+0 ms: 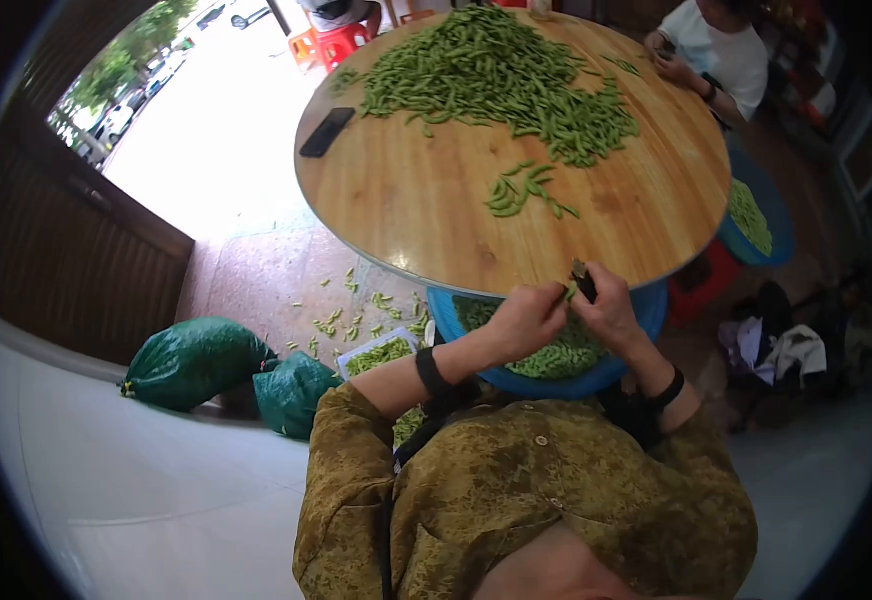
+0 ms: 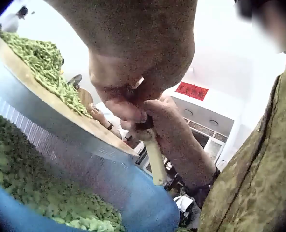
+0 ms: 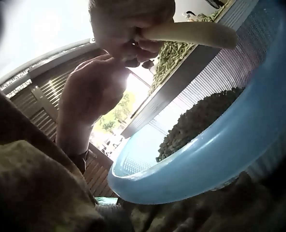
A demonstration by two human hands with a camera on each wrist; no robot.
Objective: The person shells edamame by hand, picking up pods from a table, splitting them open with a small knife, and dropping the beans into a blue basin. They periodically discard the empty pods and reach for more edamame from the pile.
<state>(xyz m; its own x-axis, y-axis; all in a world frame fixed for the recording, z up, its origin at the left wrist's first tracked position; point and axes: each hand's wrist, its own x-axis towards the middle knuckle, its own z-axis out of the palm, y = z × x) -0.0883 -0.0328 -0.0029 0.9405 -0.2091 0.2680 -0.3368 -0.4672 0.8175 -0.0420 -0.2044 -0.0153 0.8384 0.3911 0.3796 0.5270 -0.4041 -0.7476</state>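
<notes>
Both hands meet just beyond the near table edge, over a blue basin [image 1: 496, 379] of shelled green beans [image 1: 554, 360]. The right hand [image 1: 608, 305] grips a small tool with a dark head [image 1: 584, 282]; its pale, flat handle [image 2: 155, 162] sticks out below the fingers in the left wrist view. In the left hand [image 1: 531, 322], the fingertips pinch a green pod [image 1: 570, 291] against the tool. From the right wrist view, the handle [image 3: 196, 35] extends sideways above the basin rim [image 3: 191, 176]. The fingers hide most of the pod.
A big heap of green pods [image 1: 496, 75] covers the far side of the round wooden table [image 1: 406, 200]; a smaller cluster [image 1: 521, 190] lies nearer. A phone [image 1: 327, 132] rests at left. Green sacks [image 1: 196, 362] and scattered pods are on the floor. Another person [image 1: 721, 55] sits at right.
</notes>
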